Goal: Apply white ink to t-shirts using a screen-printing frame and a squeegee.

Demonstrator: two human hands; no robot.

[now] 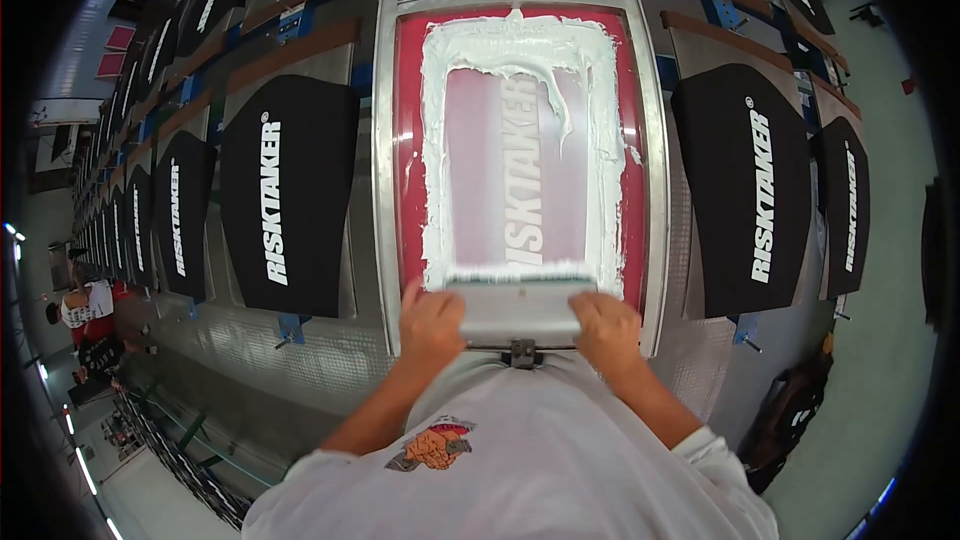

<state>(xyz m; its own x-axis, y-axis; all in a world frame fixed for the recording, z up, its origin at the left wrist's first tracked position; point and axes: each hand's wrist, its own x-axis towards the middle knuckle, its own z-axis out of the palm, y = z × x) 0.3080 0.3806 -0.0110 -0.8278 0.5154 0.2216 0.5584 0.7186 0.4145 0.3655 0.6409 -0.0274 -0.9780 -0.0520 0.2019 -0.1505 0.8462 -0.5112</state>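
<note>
With both fists I grip a wide metal-backed squeegee (515, 312) by its two ends: my left hand (432, 318) at the left end, my right hand (606, 328) at the right. It lies across the near end of a screen printing frame (655, 190), close to my body. Thick white ink (608, 110) rings the mesh (475, 160) on its far, left and right sides, and a ridge of ink runs along the blade. Through the pale middle of the mesh, block lettering shows. Red borders the inked area.
Black fabric panels printed with white lettering lie on metal pallets to the left (305, 200) and right (750, 190), with more in rows beyond. Blue brackets (292, 328) join the pallets. A clamp (522, 352) sits at the frame's near edge. Another person (88, 305) is far left.
</note>
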